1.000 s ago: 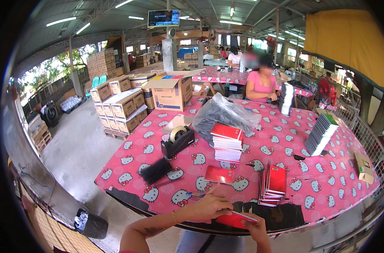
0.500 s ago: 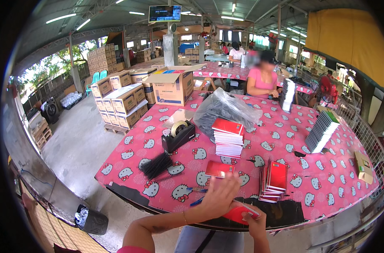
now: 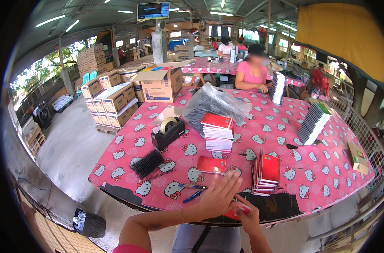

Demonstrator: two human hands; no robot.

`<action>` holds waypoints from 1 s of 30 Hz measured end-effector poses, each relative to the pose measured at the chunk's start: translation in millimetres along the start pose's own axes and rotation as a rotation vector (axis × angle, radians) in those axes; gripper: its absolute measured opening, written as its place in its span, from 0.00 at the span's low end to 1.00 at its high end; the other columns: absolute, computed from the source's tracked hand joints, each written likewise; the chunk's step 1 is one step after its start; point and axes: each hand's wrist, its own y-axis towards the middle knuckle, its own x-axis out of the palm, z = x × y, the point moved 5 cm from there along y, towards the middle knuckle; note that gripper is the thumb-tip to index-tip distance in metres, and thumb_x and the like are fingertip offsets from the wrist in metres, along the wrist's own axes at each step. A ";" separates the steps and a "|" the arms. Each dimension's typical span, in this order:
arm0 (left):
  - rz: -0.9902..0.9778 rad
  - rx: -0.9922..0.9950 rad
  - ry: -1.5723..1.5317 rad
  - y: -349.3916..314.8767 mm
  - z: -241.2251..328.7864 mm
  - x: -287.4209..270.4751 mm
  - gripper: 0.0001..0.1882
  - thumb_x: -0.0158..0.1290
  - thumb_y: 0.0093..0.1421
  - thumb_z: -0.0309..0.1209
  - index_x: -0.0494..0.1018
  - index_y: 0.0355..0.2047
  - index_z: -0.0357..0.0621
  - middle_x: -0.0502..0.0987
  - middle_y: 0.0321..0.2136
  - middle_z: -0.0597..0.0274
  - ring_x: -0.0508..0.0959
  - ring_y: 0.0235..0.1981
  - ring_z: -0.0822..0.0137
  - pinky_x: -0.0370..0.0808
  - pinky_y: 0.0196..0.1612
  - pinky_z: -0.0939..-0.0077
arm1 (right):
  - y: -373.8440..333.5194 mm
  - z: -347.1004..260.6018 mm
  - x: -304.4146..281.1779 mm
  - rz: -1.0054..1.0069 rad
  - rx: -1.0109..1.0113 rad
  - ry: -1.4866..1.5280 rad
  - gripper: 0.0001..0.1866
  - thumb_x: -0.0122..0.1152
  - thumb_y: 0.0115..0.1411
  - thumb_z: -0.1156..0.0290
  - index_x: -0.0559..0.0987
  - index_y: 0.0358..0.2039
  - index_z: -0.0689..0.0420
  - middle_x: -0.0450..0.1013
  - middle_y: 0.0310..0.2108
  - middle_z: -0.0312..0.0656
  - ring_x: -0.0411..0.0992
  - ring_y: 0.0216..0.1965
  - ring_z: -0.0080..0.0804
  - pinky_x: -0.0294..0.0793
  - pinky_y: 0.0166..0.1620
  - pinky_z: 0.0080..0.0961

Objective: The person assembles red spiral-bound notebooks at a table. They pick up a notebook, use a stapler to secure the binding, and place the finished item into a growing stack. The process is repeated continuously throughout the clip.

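Observation:
My right hand (image 3: pixel 247 216) grips a small red notebook (image 3: pixel 230 215) at the near edge of the table, with its fingers closed round it. Across the notebook's top lies my left hand (image 3: pixel 219 193), fingers stretched out and flat, hiding much of it. Just beyond the left fingertips a single red notebook (image 3: pixel 211 165) rests flat. Beside the left wrist are blue-handled pliers (image 3: pixel 193 196). Right of my hands stands a leaning bunch of red notebooks (image 3: pixel 268 173). A taller stack of red notebooks (image 3: pixel 217 133) sits farther back.
Black wire spirals (image 3: pixel 147 165) and a tape dispenser (image 3: pixel 168 135) are on the left of the pink patterned table (image 3: pixel 124 158). Behind them are a plastic bag (image 3: pixel 213 105) and an open carton (image 3: pixel 162 86). Dark notebook stacks (image 3: pixel 314 124) stand right; a co-worker (image 3: pixel 252 74) sits across.
The view has shifted slightly, moving the table leftward in the picture. The notebook in my right hand shows less of its red cover, and the left hand remains laid over it.

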 end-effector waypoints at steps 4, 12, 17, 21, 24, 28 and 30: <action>0.000 0.134 -0.120 -37.7 37.0 8.5 0.44 0.43 0.61 0.64 0.63 0.64 0.38 0.65 0.64 0.50 0.61 0.67 0.52 0.54 0.65 0.42 | 3.2 -9.2 0.3 0.024 -0.041 -0.054 0.26 0.60 0.59 0.84 0.72 0.60 0.65 0.77 0.48 0.40 0.73 0.46 0.21 0.74 0.49 0.19; -0.024 0.075 -0.193 -27.9 34.8 13.4 0.44 0.39 0.64 0.63 0.60 0.67 0.38 0.62 0.66 0.49 0.58 0.69 0.52 0.48 0.67 0.40 | 2.8 -10.5 -0.5 0.044 -0.044 -0.039 0.27 0.57 0.59 0.85 0.71 0.61 0.64 0.77 0.48 0.39 0.71 0.48 0.20 0.73 0.51 0.20; -0.001 0.012 -0.240 3.0 17.4 12.0 0.44 0.37 0.66 0.62 0.57 0.68 0.37 0.58 0.68 0.48 0.58 0.69 0.51 0.46 0.69 0.41 | 0.0 -1.1 1.7 0.027 -0.096 -0.123 0.30 0.56 0.58 0.87 0.68 0.63 0.64 0.76 0.49 0.40 0.70 0.48 0.20 0.71 0.52 0.19; 0.149 -0.038 -0.637 -28.3 40.3 14.5 0.40 0.48 0.66 0.53 0.55 0.68 0.35 0.60 0.66 0.44 0.58 0.69 0.49 0.55 0.68 0.46 | -1.0 -5.8 -5.4 0.163 -0.060 -0.070 0.34 0.57 0.58 0.87 0.65 0.66 0.63 0.77 0.47 0.39 0.70 0.45 0.18 0.72 0.49 0.17; 0.102 -0.338 -0.961 -24.1 34.7 6.4 0.36 0.54 0.65 0.43 0.57 0.66 0.34 0.62 0.63 0.42 0.64 0.65 0.48 0.63 0.64 0.54 | -9.7 -12.6 4.7 0.218 -0.134 -0.189 0.38 0.65 0.55 0.81 0.64 0.67 0.61 0.72 0.48 0.44 0.71 0.48 0.27 0.74 0.48 0.20; 0.047 -0.523 -1.300 -29.8 22.9 17.7 0.26 0.52 0.66 0.31 0.63 0.62 0.36 0.70 0.56 0.44 0.73 0.56 0.53 0.69 0.59 0.64 | -23.8 -35.1 24.3 0.093 -0.405 -0.585 0.42 0.74 0.50 0.73 0.66 0.66 0.57 0.63 0.54 0.51 0.67 0.53 0.40 0.72 0.51 0.33; -0.097 -0.641 -1.364 -40.4 5.0 33.4 0.23 0.50 0.64 0.27 0.66 0.60 0.38 0.73 0.51 0.46 0.75 0.54 0.58 0.70 0.57 0.66 | -29.3 -43.4 31.7 0.044 -0.418 -0.736 0.43 0.77 0.47 0.69 0.68 0.65 0.54 0.58 0.57 0.54 0.64 0.55 0.46 0.69 0.54 0.41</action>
